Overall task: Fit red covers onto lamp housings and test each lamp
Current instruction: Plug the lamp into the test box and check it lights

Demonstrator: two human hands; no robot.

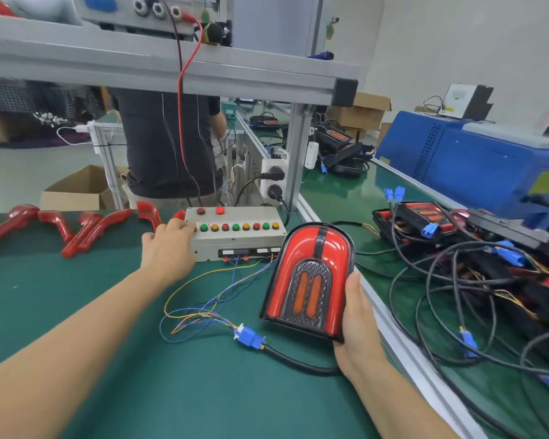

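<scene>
Toward the bench's right edge, my right hand (357, 318) grips the lamp (309, 280), tilted up off the green mat (76, 296), thumb along its right rim, fingers hidden behind it. My left hand (168, 245) rests curled at the left end of the test box (238, 232), fingertips (187, 228) on the first button. I judge the test step: press one button at a time, keeping the lens facing me and the blue connector (248, 335) seated.

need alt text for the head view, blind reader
A person's right hand holds a red-covered lamp upright on a green bench while the left hand touches the button row of a grey test box. Loose red covers lie at left.
</scene>
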